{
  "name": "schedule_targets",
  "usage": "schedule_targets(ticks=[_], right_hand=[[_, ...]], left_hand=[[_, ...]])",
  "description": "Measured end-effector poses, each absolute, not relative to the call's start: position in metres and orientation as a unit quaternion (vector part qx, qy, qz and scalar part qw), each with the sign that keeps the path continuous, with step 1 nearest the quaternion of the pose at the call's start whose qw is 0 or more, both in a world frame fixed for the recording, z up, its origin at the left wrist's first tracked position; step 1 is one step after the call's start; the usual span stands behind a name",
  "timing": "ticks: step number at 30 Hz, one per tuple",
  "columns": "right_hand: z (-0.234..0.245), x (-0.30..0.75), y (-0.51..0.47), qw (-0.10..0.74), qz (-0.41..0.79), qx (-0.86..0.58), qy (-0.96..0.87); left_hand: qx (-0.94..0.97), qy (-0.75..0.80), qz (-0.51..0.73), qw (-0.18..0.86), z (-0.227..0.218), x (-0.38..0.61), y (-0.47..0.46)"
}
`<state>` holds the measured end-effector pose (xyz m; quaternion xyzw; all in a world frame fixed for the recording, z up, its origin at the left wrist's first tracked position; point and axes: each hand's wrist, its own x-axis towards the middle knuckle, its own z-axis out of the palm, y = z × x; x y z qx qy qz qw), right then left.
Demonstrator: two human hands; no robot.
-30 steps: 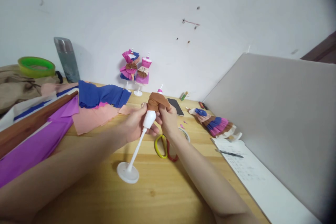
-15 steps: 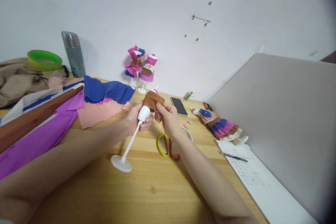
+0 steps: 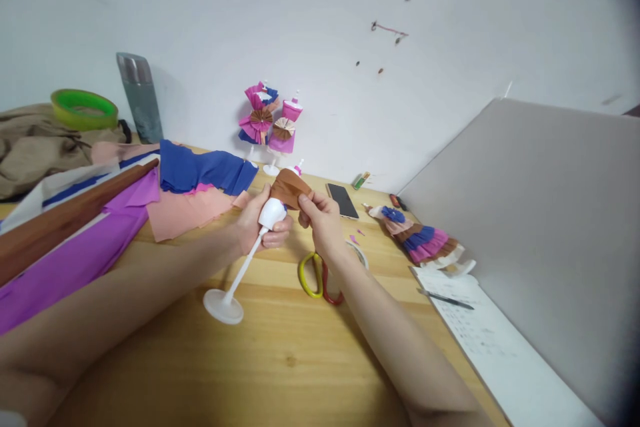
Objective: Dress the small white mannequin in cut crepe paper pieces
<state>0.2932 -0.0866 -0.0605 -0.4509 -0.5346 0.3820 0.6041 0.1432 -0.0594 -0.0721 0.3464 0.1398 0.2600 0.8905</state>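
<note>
My left hand (image 3: 255, 221) is closed around a small white mannequin stand (image 3: 273, 212), which tilts so its round base hangs toward me at the lower left. A brown strip of crepe paper (image 3: 290, 189) wraps over the mannequin's body. My right hand (image 3: 321, 217) pinches the right end of that strip between thumb and fingers. Pink shows at the mannequin's far tip, beyond the brown strip. Below my right hand lie scissors (image 3: 311, 275) with one yellow and one red handle loop, their blades hidden by the forearm.
Coloured paper sheets (image 3: 205, 170) lie at the left, by a bottle (image 3: 141, 100) and green tape roll (image 3: 84, 110). Two dressed mannequins (image 3: 283, 127) stand by the wall. A phone (image 3: 343, 201), another dressed mannequin (image 3: 425, 240), and a notebook (image 3: 480, 327) with a pen are at right.
The mannequin's base has swung slightly left and up. The brown strip's right end is pulled out a little and angled downward in my right hand. The view has shifted slightly.
</note>
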Motion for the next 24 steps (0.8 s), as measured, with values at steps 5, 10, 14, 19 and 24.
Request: schedule_targets(ticks=[5,10,14,19,24], right_hand=[[-0.059,0.294,-0.085,0.608,0.358,-0.470,-0.530],[-0.058,0.288,-0.088,0.598,0.311,-0.480,-0.561],[-0.062,0.284,-0.088,0.607,0.285,-0.479,-0.566],[-0.065,0.284,-0.086,0.609,0.296,-0.464,-0.570],[-0.066,0.284,-0.089,0.606,0.260,-0.472,-0.585]], left_hand=[[0.380,0.139,0.253,0.879,-0.074,0.142,-0.057],[0.378,0.145,0.242,0.882,-0.072,0.146,-0.059],[0.367,0.138,0.216,0.894,-0.066,0.148,-0.065],[0.371,0.119,0.217,0.895,-0.065,0.146,-0.068],[0.372,0.101,0.223,0.895,-0.064,0.144,-0.068]])
